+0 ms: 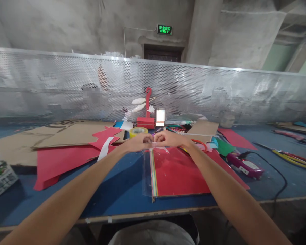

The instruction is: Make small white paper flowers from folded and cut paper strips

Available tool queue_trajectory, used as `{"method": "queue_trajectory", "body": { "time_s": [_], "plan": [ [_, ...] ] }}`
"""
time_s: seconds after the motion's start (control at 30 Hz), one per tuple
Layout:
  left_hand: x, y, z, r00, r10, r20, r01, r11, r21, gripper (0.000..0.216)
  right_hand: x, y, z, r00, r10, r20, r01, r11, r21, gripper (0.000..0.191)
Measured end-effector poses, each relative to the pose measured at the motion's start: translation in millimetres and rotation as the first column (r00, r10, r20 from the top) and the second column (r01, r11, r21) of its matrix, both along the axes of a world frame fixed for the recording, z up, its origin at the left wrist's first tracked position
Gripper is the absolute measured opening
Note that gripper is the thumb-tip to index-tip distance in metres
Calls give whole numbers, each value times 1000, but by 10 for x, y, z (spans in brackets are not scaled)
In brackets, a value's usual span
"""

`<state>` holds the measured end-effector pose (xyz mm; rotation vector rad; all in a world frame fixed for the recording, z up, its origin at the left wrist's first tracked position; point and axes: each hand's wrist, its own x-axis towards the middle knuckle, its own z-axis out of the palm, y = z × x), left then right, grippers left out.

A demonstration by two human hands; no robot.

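Red paper (178,173) near left hand (139,143), right hand (170,139) — both curled.

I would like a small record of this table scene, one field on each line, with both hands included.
Left hand: fingers bent, at far edge of clear, flat plastic sleeve; exact hold unclear
Right hand: close beside the left, fingers also bent
Sleeve contents: stack of coloured paper sheets, red on top
Behind left hand: round yellow tape roll
Left side: flat brown cardboard
Right side: purple boxy device, black cable
Surface: blue tabletop
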<state>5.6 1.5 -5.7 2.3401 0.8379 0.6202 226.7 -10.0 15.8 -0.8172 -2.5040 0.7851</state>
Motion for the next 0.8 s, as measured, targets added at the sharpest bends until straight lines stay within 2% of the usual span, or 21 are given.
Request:
{"method": "queue_trajectory", "body": {
  "time_s": [0.2, 0.3, 0.53, 0.67, 0.8],
  "plan": [
    [-71, -42, 142, 995, 94, 34, -92, 994, -67, 24, -12, 24, -17, 994, -34, -103, 26, 997, -75, 33],
    [-92, -77, 179, 993, 113, 43, -107, 988, -112, 25, -18, 20, -9, 995, -38, -91, 31, 996, -80, 35],
    [-81, -126, 189, 995, 104, -5, -103, 978, -182, 26, -2, 11, 12, 999, -32, 10, 32, 999, -8, 40],
    [-86, -134, 187, 994, 106, 6, -103, 975, -195, 26, 5, 31, 8, 1000, -7, 27, 6, 1000, 16, 38],
    [-104, -67, 124, 998, 58, 30, -51, 979, -198, 23, -10, 46, -21, 1000, -3, 6, 3, 1000, 1, 32]
  ]
}}
